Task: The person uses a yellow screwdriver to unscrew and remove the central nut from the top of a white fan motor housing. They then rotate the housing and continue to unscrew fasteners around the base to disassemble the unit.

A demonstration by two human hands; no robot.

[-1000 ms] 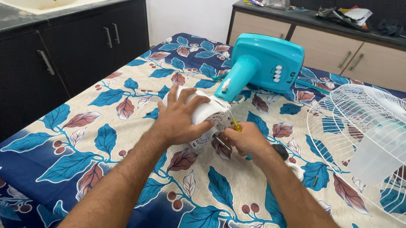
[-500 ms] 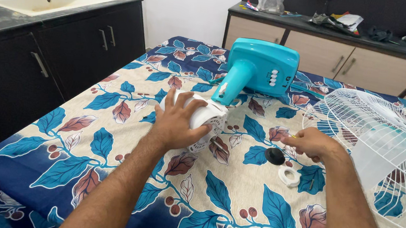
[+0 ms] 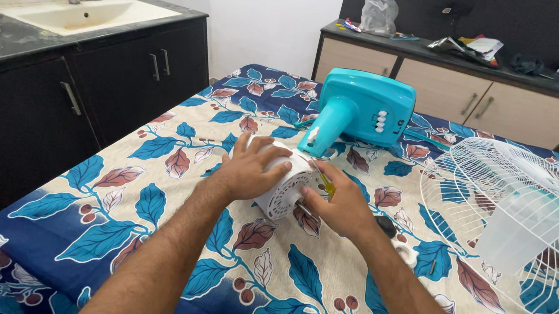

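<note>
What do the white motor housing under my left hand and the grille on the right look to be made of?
Motor housing: likely moulded plastic, smooth matte white, with crisp vent slots on its end. Grille: probably thin metal wire with a glossy white coating, judging by the fine, even spokes and rings; plastic can't be excluded.

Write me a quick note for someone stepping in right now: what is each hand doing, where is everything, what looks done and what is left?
Left hand: spread flat on the white motor housing, pressing it onto the floral tablecloth.
Right hand: closed on a yellow-handled screwdriver, its tip at the housing's slotted end.
Turquoise fan base lies just behind the housing, its neck running down to it.
White wire guard lies to the right with the translucent blade under it.
Done: guard and blade are off.
Left: the housing is not opened yet.
</note>
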